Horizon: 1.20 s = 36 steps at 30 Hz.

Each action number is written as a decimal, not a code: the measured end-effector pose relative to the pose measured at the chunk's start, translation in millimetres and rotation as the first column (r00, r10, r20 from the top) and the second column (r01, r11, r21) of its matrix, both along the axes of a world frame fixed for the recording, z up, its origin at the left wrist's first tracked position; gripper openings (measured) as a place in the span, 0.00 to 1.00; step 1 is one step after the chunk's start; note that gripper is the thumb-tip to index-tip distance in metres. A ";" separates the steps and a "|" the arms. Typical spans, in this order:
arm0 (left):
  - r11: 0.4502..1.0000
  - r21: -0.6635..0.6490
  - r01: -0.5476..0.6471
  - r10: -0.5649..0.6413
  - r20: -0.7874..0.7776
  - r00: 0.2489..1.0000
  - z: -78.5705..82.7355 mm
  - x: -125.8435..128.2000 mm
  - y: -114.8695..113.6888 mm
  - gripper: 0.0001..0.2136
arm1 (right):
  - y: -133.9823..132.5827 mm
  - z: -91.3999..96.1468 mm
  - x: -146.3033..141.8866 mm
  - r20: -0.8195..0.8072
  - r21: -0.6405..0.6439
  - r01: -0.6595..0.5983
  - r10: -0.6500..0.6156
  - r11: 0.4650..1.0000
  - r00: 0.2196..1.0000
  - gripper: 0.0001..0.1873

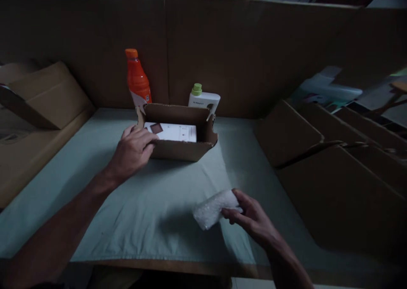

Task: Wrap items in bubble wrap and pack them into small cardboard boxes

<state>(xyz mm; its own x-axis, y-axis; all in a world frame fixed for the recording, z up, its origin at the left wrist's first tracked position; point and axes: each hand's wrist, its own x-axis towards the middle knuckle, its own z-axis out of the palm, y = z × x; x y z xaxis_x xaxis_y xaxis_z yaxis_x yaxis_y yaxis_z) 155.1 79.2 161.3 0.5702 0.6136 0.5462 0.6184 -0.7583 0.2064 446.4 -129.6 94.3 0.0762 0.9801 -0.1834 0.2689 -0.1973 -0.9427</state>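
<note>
Left grip is wrapped round the near-left corner of the small cardboard box, fingers hooked over the rim, so it's holding that. Right grip is pinching one end of a crinkly whitish piece of bubble wrap between thumb and fingertips, low over the cloth and well apart from the box. It's blurry tbh, so bubble wrap is just my best read of that bumpy plastic.

Box is plain brown corrugated with short flaps standing up, and it sits on a slightly wrinkled pale green cloth spread over the desk. Inside lies a flat white carton with a dark brown square on it, print too small to read. Just behind the box stand an orange plastic bottle and a squat white bottle with a green cap, its lower half hidden by the box. A tall cardboard wall backs the desk. Big cardboard boxes crowd the right side, cut off at the edge. Room's dim, so the stuff beyond them is hard to make out.
</note>
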 end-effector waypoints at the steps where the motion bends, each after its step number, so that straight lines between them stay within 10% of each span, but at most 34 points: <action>1: 1.000 0.016 -0.002 0.002 0.010 1.000 -0.3 -7.6 -13.9 0.09 | -3.9 9.7 2.8 -0.025 0.004 0.013 -0.013 1.000 1.000 0.18; 9: 0.998 0.057 -0.022 0.020 0.033 0.999 2.2 -47.1 -102.6 0.08 | -35.1 78.3 9.9 0.064 0.171 0.209 -0.222 0.963 0.973 0.15; 14: 0.992 0.111 -0.062 0.059 0.029 0.998 -1.4 -47.5 -112.7 0.09 | -24.6 121.3 -12.8 -0.128 0.369 0.520 -0.512 0.770 0.849 0.12; 18: 0.982 0.167 -0.092 0.087 0.038 0.995 -3.7 -42.7 -105.1 0.08 | 25.7 138.5 -33.9 -0.169 0.516 0.435 -0.410 0.738 0.896 0.12; 22: 0.980 0.162 -0.114 0.111 0.023 0.994 -3.5 -39.7 -98.4 0.09 | 76.1 135.7 -46.3 0.214 0.526 0.210 -0.368 0.824 0.905 0.15; 26: 0.985 0.132 -0.113 0.113 0.011 0.994 -2.3 -38.9 -96.6 0.10 | 94.1 139.2 -60.9 0.820 0.350 0.068 -0.341 0.934 0.459 0.09; 29: 0.985 0.138 -0.106 0.105 0.018 0.994 -1.9 -38.5 -96.3 0.10 | 97.7 149.5 -74.6 0.974 0.163 0.051 -0.169 0.985 0.149 0.10; 36: 0.983 0.146 -0.111 0.105 0.047 0.993 -2.9 -37.7 -94.9 0.10 | 128.9 149.3 -91.0 0.983 -0.178 -0.008 0.178 0.984 0.035 0.16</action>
